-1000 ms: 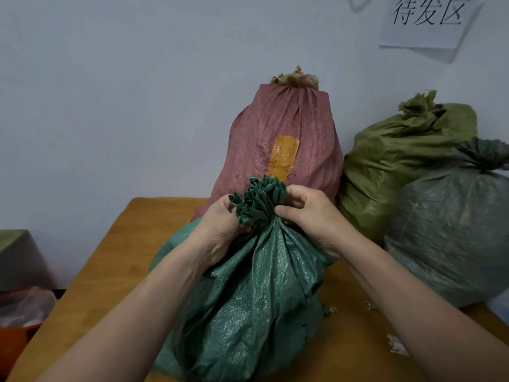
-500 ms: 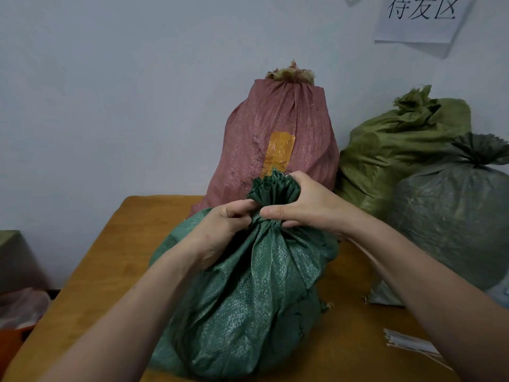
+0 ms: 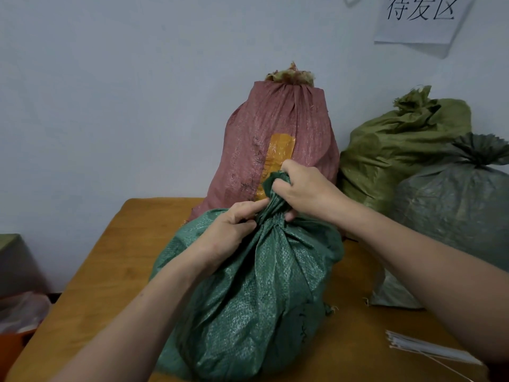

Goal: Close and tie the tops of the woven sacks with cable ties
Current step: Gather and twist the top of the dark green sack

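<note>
A full dark green woven sack stands on the wooden table in front of me, its top gathered into a narrow neck. My right hand grips the bunched top from the right, covering most of the ruffle. My left hand pinches the neck from the left, just below the right hand. A bundle of white cable ties lies on the table at the lower right, partly hidden by my right forearm. I cannot see a tie around the neck.
A red sack with an orange tape patch stands against the wall behind. An olive sack and a grey-green sack, both with gathered tops, sit at the right. A paper sign hangs on the wall. An orange bin sits lower left.
My right hand has closed over the sack's ruffled top, squeezing it tighter. My left hand has slid in against the neck. The view has tilted down, showing the cable ties.
</note>
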